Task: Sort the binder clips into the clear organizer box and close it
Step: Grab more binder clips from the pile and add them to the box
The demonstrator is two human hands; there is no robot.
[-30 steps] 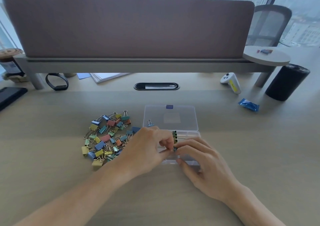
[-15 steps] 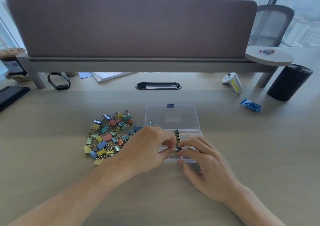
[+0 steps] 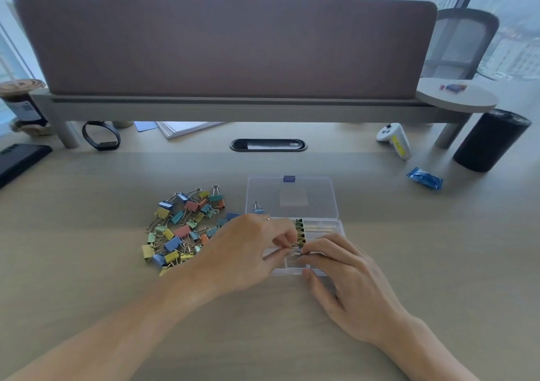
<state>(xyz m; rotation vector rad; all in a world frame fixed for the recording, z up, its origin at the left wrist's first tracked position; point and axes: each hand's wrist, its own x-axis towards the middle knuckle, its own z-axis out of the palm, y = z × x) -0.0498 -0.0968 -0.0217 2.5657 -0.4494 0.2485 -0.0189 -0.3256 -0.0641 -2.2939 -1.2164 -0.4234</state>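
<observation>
Between fingers (image 3: pixel 282 236), one binder clip (image 3: pixel 296 249)

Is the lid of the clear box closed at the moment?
No, the lid lies folded back flat on the desk, and the left hand pinches a binder clip over the open box.

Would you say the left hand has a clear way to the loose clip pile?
Probably yes: the clip pile lies on the desk right beside the left hand, nothing between, though it pinches a clip.
</observation>
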